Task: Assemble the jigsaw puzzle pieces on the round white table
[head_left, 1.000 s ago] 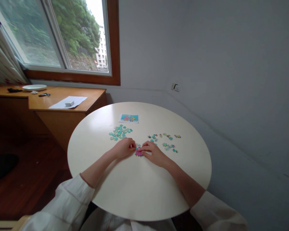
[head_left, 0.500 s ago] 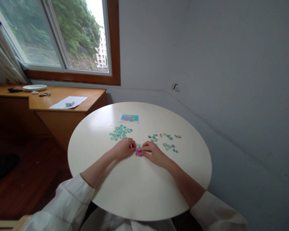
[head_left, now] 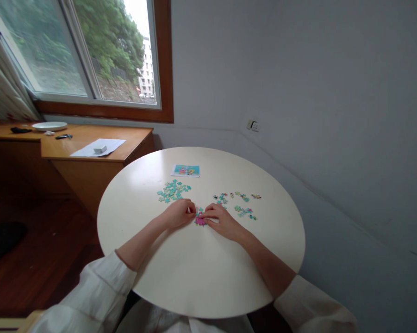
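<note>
A small joined patch of pink and teal jigsaw pieces [head_left: 201, 221] lies on the round white table [head_left: 201, 273], between my two hands. My left hand [head_left: 181, 212] rests at the patch's left edge, thumb and forefinger pinched together; whatever they hold is too small to make out. From the other side, my right hand [head_left: 222, 221] has its fingertips closed on the patch's upper right part. Loose teal jigsaw pieces [head_left: 173, 190] are heaped beyond my left hand. More mixed jigsaw pieces [head_left: 245, 211] lie scattered to the right of my right hand.
A picture card [head_left: 186, 170] with colourful cartoon figures lies toward the table's far side. On the left, a wooden desk [head_left: 135, 138] carries a white sheet [head_left: 86, 150], a small white box [head_left: 100, 149] and a white plate [head_left: 50, 126]. A wall stands close on the right.
Both hands stay almost exactly where they were at the pink patch. The view has shifted very slightly; the pieces and the card look unmoved.
</note>
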Tool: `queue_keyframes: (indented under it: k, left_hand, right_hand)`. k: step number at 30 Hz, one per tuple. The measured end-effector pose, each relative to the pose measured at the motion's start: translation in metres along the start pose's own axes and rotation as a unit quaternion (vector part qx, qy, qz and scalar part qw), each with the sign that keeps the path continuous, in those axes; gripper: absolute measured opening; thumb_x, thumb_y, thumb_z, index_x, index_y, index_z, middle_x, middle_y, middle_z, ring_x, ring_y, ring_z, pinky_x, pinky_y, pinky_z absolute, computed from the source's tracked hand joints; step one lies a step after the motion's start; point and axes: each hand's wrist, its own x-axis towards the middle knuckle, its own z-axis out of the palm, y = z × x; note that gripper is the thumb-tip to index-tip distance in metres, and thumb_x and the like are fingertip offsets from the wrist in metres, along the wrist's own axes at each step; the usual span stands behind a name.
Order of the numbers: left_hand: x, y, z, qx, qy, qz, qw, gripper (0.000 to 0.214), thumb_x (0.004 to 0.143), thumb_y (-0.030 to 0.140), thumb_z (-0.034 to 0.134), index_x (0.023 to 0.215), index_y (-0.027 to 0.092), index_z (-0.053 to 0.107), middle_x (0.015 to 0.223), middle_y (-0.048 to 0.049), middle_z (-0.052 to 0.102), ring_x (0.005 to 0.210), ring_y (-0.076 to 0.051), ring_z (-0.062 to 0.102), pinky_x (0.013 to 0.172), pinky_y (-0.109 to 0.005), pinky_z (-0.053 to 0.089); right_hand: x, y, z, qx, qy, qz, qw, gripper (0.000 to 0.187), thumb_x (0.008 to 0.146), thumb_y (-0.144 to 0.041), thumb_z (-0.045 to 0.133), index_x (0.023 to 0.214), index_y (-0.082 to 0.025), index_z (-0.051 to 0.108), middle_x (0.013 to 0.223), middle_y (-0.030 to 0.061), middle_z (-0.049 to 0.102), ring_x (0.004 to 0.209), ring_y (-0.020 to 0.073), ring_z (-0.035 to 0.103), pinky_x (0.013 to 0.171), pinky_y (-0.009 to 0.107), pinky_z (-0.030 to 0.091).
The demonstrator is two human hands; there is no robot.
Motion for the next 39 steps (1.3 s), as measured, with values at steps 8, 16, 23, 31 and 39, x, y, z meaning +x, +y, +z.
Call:
queue_keyframes:
  k: [8, 16, 23, 31, 39]
  left_hand:
    - [0.0004, -0.0029, 0.0027, -0.010, 0.006, 0.007, 1.000, 0.017, 0.070, 0.018, 0.047, 0.069, 0.016, 0.064, 0.070, -0.0019, 0.057, 0.061, -0.011, 0.051, 0.057, -0.020, 0.039]
    - [0.0003, -0.0033, 0.0028, -0.011, 0.005, 0.010, 1.000, 0.017, 0.070, 0.018, 0.047, 0.070, 0.016, 0.063, 0.070, -0.0022, 0.057, 0.061, -0.011, 0.050, 0.057, -0.020, 0.039]
    - [0.0008, -0.0060, 0.0055, -0.020, 0.010, 0.011, 1.000, 0.017, 0.070, 0.018, 0.046, 0.071, 0.016, 0.063, 0.072, -0.0022, 0.056, 0.061, -0.011, 0.050, 0.058, -0.019, 0.039]
    - [0.0009, -0.0040, 0.0036, -0.011, 0.000, 0.006, 1.000, 0.018, 0.072, 0.021, 0.046, 0.072, 0.015, 0.063, 0.073, -0.0032, 0.057, 0.062, -0.012, 0.051, 0.058, -0.020, 0.039]
    - [0.0016, -0.0038, 0.0041, -0.014, -0.005, 0.001, 1.000, 0.017, 0.071, 0.025, 0.049, 0.072, 0.015, 0.063, 0.072, -0.0027, 0.057, 0.062, -0.011, 0.051, 0.057, -0.020, 0.039]
  right_hand:
    - [0.0002, -0.0022, -0.0014, -0.005, -0.003, 0.000, 1.000, 0.020, 0.077, -0.019, 0.056, 0.090, -0.027, 0.068, 0.084, 0.0037, 0.056, 0.081, 0.0146, 0.051, 0.077, 0.030, 0.040]
    - [0.0005, -0.0009, -0.0005, -0.003, -0.004, 0.001, 1.000, 0.020, 0.077, -0.019, 0.056, 0.092, -0.026, 0.068, 0.085, 0.0040, 0.056, 0.082, 0.0146, 0.051, 0.078, 0.030, 0.040]
    - [0.0004, -0.0016, -0.0011, -0.001, -0.004, 0.003, 1.000, 0.021, 0.077, -0.019, 0.056, 0.092, -0.027, 0.068, 0.084, 0.0037, 0.056, 0.081, 0.0146, 0.051, 0.077, 0.030, 0.040]
    - [0.0009, -0.0006, -0.0005, -0.009, -0.003, 0.001, 1.000, 0.021, 0.076, -0.018, 0.056, 0.092, -0.027, 0.068, 0.085, 0.0037, 0.056, 0.082, 0.0147, 0.051, 0.078, 0.030, 0.040]
    - [0.0007, -0.0025, -0.0014, -0.006, -0.002, 0.004, 1.000, 0.020, 0.077, -0.019, 0.056, 0.091, -0.027, 0.068, 0.084, 0.0035, 0.056, 0.081, 0.0145, 0.051, 0.077, 0.030, 0.040]
